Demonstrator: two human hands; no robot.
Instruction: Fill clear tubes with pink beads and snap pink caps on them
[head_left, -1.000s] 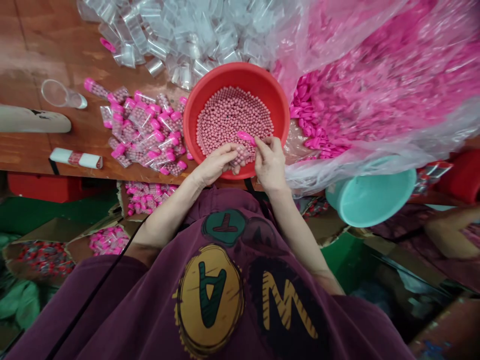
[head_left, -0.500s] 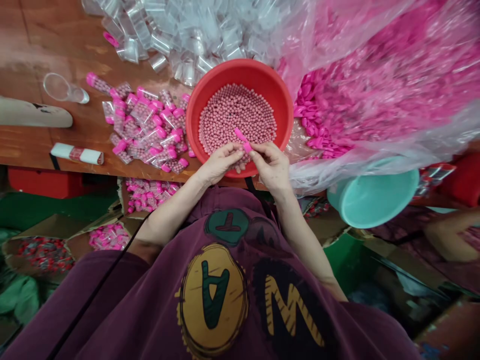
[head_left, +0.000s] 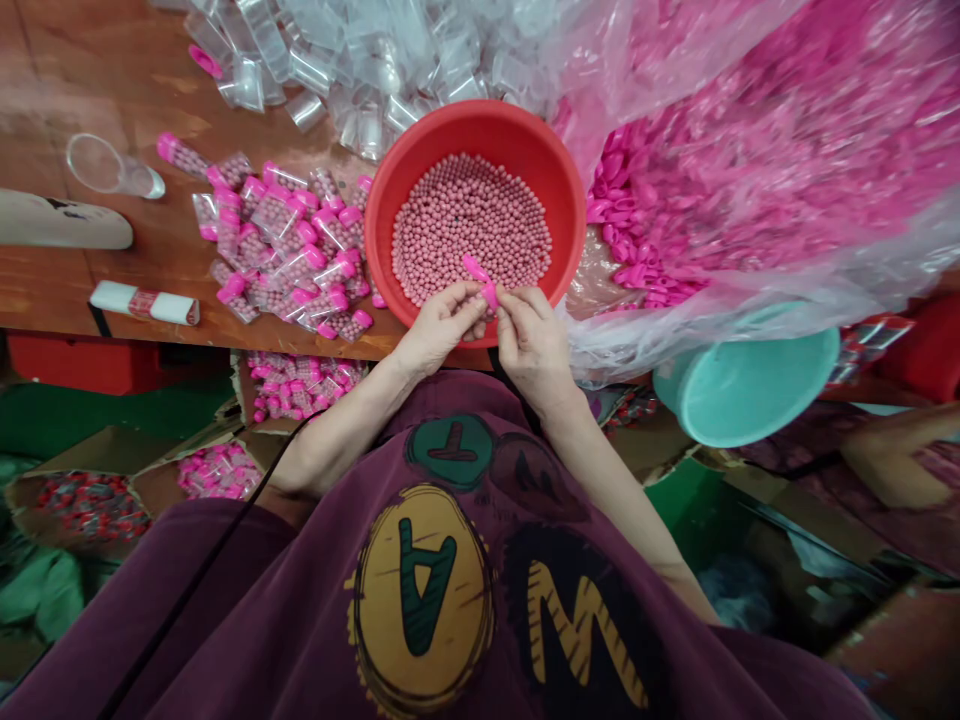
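Observation:
Over the near rim of a red basin (head_left: 381,215), both my hands meet at a bright pink flip-top cap (head_left: 480,278), its lid standing raised. My left hand (head_left: 442,325) is closed with fingers pinched around the cap's base. From the other side, the thumb and fingers of my right hand (head_left: 534,345) press on the same cap. Whether a clear bottle sits beneath the cap is hidden by my fingers. Small pink beads (head_left: 472,225) fill the basin's bottom.
Pink-capped bottles of beads (head_left: 292,245) lie heaped left of the basin. Behind are clear empty bottles (head_left: 315,65); loose pink caps (head_left: 630,225) spill from a plastic bag (head_left: 750,180) at right. A turquoise basin (head_left: 757,390) hangs past the table edge. Another person's arm (head_left: 900,455) shows far right.
My right hand has turned inward, its fingers curling closer around the cap. The cap's raised lid has tilted slightly. The whole view has shifted a little.

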